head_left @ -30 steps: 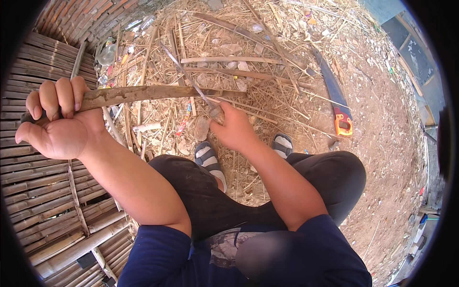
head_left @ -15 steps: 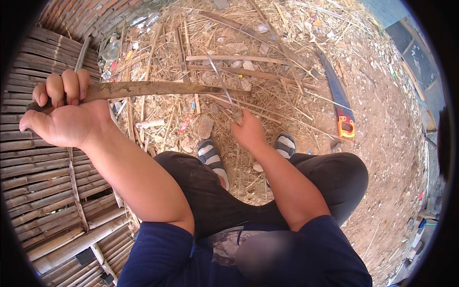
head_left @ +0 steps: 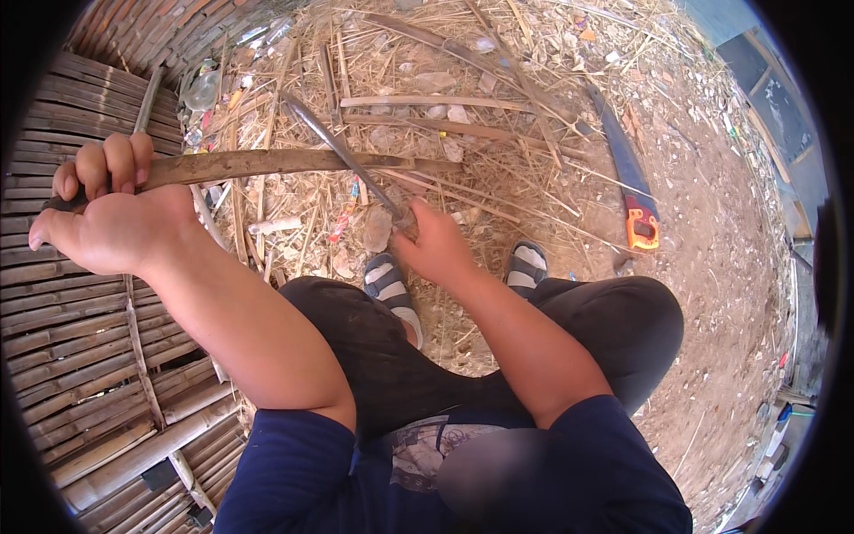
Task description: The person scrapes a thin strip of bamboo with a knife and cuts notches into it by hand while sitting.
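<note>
Bamboo strip [head_left: 294, 164] in clenched left hand [head_left: 111, 222]; right hand [head_left: 439, 249] fingers around knife [head_left: 342, 156].

Navy short-sleeved shirt [head_left: 294, 472]; dark trousers [head_left: 614, 329]; seemingly grey-strapped sandals [head_left: 387, 280]

Your left hand [head_left: 111, 218] swallows the near end of the bamboo strip [head_left: 276, 164], so you can't see how far it runs past your fingers at the left of the frame. Your right hand [head_left: 436, 247] covers the knife [head_left: 342, 151] handle completely, only the blade shows. The saw [head_left: 627, 182] handle is half buried in dirt. The litter in the upper left is too small to make out.
</note>
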A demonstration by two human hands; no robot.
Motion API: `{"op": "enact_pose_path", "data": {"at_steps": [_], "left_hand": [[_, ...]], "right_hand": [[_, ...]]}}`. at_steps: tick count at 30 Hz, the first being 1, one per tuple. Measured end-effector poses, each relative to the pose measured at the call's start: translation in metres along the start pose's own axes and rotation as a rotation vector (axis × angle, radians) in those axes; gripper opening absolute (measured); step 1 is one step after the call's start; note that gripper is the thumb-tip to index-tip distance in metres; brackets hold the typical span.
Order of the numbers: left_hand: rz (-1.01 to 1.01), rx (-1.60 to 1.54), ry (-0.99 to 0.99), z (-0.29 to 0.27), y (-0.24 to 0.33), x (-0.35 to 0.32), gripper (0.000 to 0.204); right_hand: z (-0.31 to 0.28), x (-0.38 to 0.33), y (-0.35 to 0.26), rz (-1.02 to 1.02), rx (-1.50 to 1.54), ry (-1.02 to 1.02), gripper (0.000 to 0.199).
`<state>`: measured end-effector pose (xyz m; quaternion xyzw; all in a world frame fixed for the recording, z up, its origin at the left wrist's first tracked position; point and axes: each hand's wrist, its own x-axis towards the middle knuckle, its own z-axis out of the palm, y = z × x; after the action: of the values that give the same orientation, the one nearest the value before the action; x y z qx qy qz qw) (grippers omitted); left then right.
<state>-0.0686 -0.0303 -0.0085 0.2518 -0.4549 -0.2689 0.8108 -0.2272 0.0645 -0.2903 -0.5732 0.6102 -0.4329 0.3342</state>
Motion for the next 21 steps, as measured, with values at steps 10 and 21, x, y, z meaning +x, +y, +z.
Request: {"op": "enact_pose_path", "data": {"at_steps": [10,21], "left_hand": [[-0.04,-0.057,-0.044,-0.011,-0.003,0.009,0.058],[-0.037,-0.083,-0.094,-0.018,-0.003,0.013,0.059]], "right_hand": [[-0.007,0.006,-0.004,0.033,-0.039,-0.013,0.044],[-0.055,0.02,-0.073,-0.003,-0.08,-0.221,0.034]]}}
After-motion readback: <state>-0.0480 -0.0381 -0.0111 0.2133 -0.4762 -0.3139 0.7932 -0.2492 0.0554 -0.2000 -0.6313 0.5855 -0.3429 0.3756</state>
